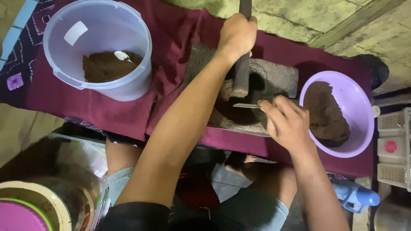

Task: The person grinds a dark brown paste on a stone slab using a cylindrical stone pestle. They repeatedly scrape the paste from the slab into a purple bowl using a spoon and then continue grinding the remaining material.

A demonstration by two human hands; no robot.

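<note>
My left hand [238, 35] grips a long dark pestle [242, 75] that stands upright in the hollow of a grey stone mortar [280, 77]. Dark brown powder lies in the mortar around the pestle's foot. My right hand [287, 122] holds a metal spoon [246, 105] by its handle, its end lying level at the pestle's base over the mortar's hollow. The mortar rests on a maroon cloth [171, 47].
A clear plastic bucket [141, 45] with brown powder and a white scoop stands at the left. A purple bowl [359, 102] with brown powder sits right of the mortar. White plastic baskets [391, 145] are at the far right, a blue object [357, 196] below, my knees underneath.
</note>
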